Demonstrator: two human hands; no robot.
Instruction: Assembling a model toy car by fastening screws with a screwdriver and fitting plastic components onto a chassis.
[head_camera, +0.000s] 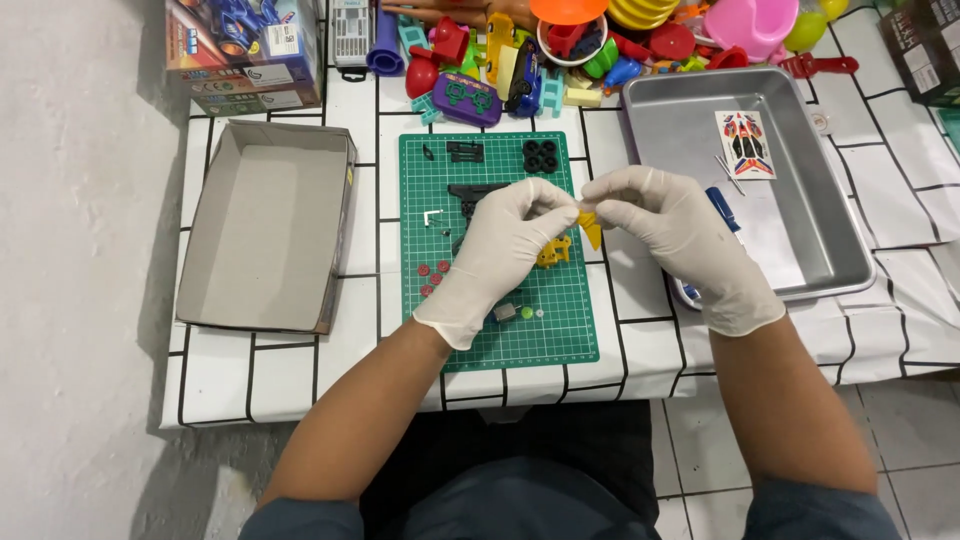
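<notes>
Both gloved hands, L (497, 250) & R (672, 232), fingers pinching yellow part (590, 226) over green mat (560, 300). Metal tray (850, 250): sticker sheet (745, 145). Cardboard box (262, 225): nothing inside.

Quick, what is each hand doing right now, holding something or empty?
Left hand: fingers closed on the small yellow part.
Right hand: pinching the same yellow part from the other side.
</notes>
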